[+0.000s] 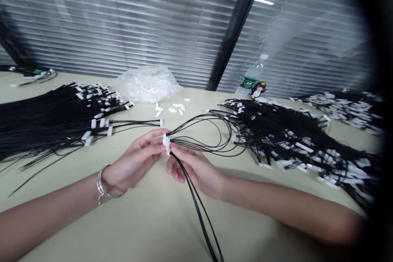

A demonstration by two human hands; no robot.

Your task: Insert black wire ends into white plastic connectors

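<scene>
A white connector [166,144] is pinched between the thumb and fingers of my left hand [138,157], which has a silver bracelet at the wrist. Black wires [201,143] run from the connector's right side; some loop to the right and others hang down toward the near edge of the view. My right hand [196,168] is closed around the wires just beside the connector, its fingertips curled under them. The wires and fingers partly hide its grip.
Black cables with white connectors lie in a pile [46,118] at left and another [288,131] at right. A clear bag [149,84], loose white connectors [179,107], a bottle [250,77] and a penguin figure [258,89] stand or lie toward the window blinds.
</scene>
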